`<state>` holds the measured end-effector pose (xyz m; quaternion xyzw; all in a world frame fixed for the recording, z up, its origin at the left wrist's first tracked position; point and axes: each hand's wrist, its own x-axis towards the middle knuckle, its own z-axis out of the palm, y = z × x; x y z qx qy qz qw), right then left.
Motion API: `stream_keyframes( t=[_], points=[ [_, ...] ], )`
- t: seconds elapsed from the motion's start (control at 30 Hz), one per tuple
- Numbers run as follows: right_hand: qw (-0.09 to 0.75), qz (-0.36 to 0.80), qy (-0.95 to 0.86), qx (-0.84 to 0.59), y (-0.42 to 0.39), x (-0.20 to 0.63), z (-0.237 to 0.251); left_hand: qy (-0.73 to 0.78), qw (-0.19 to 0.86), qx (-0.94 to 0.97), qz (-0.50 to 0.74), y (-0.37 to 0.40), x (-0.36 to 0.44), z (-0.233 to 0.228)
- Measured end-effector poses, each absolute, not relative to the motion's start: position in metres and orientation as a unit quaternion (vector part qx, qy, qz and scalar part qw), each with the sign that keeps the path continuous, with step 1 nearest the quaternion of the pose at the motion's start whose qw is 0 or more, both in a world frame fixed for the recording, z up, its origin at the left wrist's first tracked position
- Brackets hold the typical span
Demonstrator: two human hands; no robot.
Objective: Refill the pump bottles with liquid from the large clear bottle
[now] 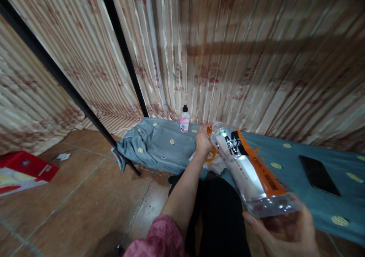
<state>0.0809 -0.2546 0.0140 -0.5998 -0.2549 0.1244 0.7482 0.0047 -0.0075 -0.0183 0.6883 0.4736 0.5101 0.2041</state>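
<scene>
My right hand [285, 234] holds the base of a clear bottle [251, 169], which lies tilted over my lap with its neck away from me. My left hand [203, 140] is closed around the orange cap [210, 130]. If the cap comes loose at this tilt, I think liquid can spill onto the bed [313, 207] and the phone [319, 175].

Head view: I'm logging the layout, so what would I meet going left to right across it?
Red box → paper scrap → small pink-labelled bottle → left hand → clear drink bottle → black phone.
</scene>
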Motion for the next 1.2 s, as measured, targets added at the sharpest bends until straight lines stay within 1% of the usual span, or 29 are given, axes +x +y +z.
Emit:
stream_keyframes(
  t=[0.2,0.4,0.63,0.8,0.97,1.2],
  points=[
    [0.756,0.167,-0.215,-0.596,-0.256,0.082,0.009,0.468,0.207,0.690,0.511,-0.007,0.005,-0.019],
    [0.754,0.156,-0.232,-0.594,-0.255,0.082,0.011,0.465,0.208,0.686,0.519,-0.007,0.004,-0.020],
    [0.757,0.146,-0.247,-0.587,-0.257,0.084,0.000,0.470,0.206,0.688,0.513,-0.007,0.004,-0.020],
    [0.741,0.154,-0.277,-0.592,-0.260,0.086,-0.001,0.473,0.204,0.690,0.509,-0.007,0.004,-0.019],
    [0.754,0.162,-0.231,-0.593,-0.258,0.084,0.005,0.478,0.205,0.687,0.508,-0.008,0.004,-0.017],
    [0.749,0.162,-0.233,-0.599,-0.258,0.083,0.006,0.471,0.207,0.689,0.511,-0.009,0.004,-0.016]
  ],
)
